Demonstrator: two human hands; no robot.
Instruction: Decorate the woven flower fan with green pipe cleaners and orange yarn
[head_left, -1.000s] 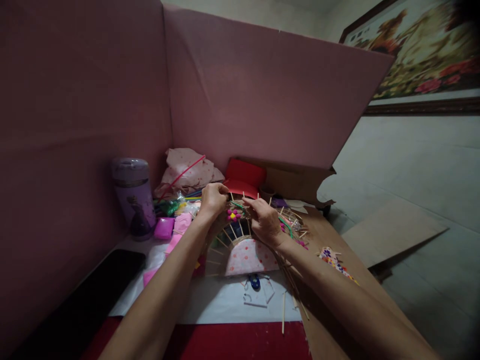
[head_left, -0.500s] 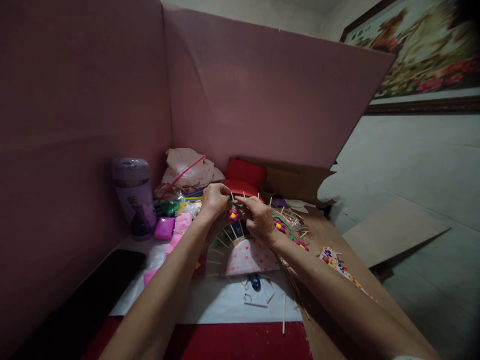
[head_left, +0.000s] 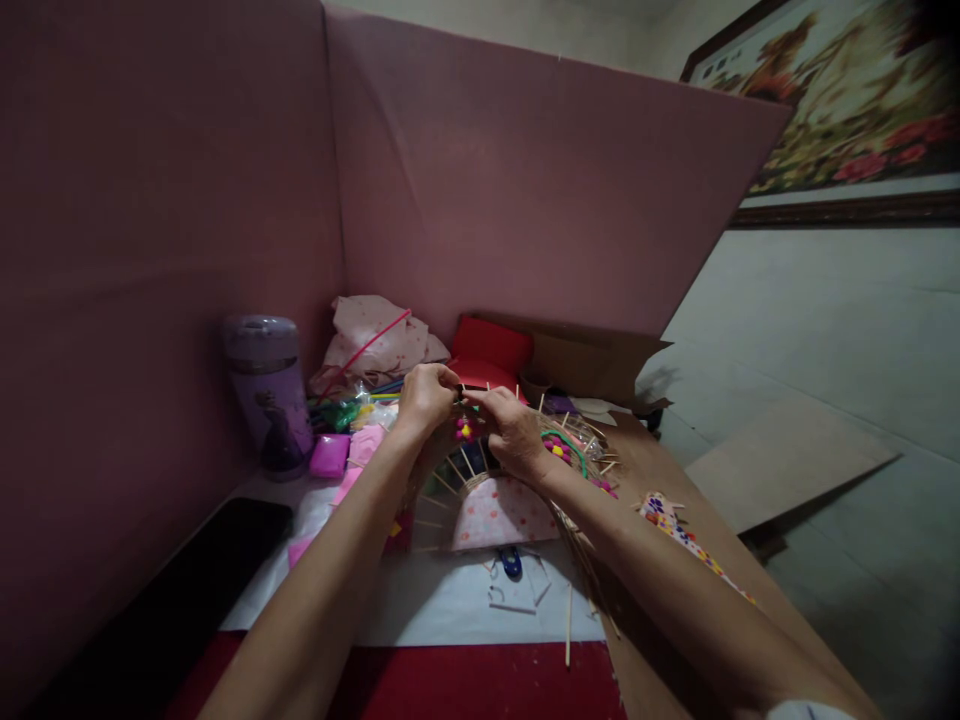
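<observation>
A fan-shaped frame of thin sticks (head_left: 444,482) stands on the work surface, its lower middle covered by pinkish-white dotted cloth (head_left: 499,515). Magenta flowers with yellow centres (head_left: 466,430) and a green strand (head_left: 576,450) decorate its curved rim. At the top of the rim, my left hand (head_left: 427,398) has its fingers closed at a small dark piece beside a stick. Close on its right, my right hand (head_left: 514,425) has its fingers bent at the same rim, with the index finger pointing toward the left fingertips. What its fingers hold is too small to make out.
A purple tumbler (head_left: 268,400) and a black phone-like slab (head_left: 244,530) are at the left. Pink packets (head_left: 328,455) lie beside the tumbler. Behind are a bundled cloth (head_left: 382,335) and red material (head_left: 491,345). A blue clip (head_left: 511,562) lies in front; dotted cloth (head_left: 686,535) is at the right.
A dark piece now shows between my fingertips at the top of the rim. My left hand has shifted slightly up and left, and my right hand slightly left.
</observation>
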